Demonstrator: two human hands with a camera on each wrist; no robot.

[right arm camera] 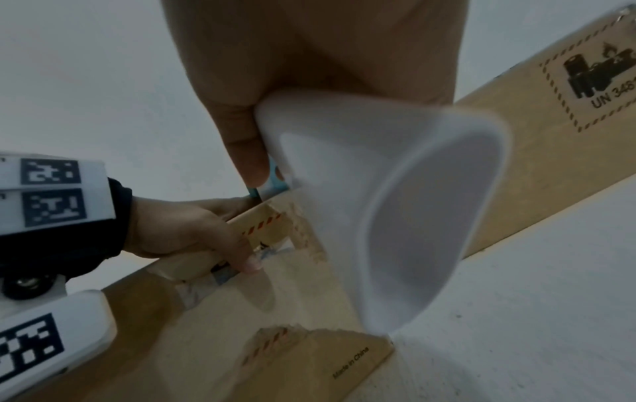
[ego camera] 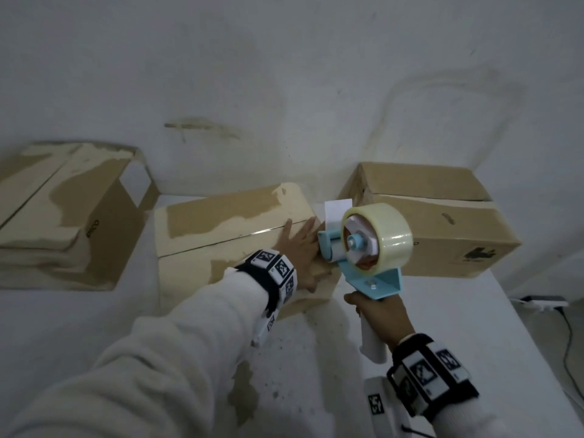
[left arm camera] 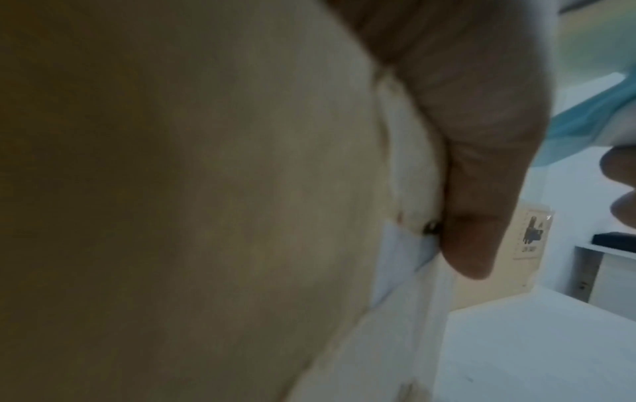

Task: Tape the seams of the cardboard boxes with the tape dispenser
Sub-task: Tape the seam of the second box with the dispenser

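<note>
Cardboard, thin and light by our judgement, will slide or dent under pressure, so the middle box [ego camera: 234, 235] needs bracing while taped. It lies on the white bench [ego camera: 442, 327] between a left box [ego camera: 63, 216] and a right box [ego camera: 442, 222]. Our left hand [ego camera: 300, 248] rests flat with straight fingers on its right end, beside the top seam [ego camera: 221, 240]. Our right hand [ego camera: 379, 314] grips the white handle [right arm camera: 378, 204] of the tape dispenser [ego camera: 363, 248], whose roller end sits at that same box end. We judge the dispenser rigid and light; the handle is the proper hold. The clear tape roll [ego camera: 382, 238] looks nearly full.
</note>
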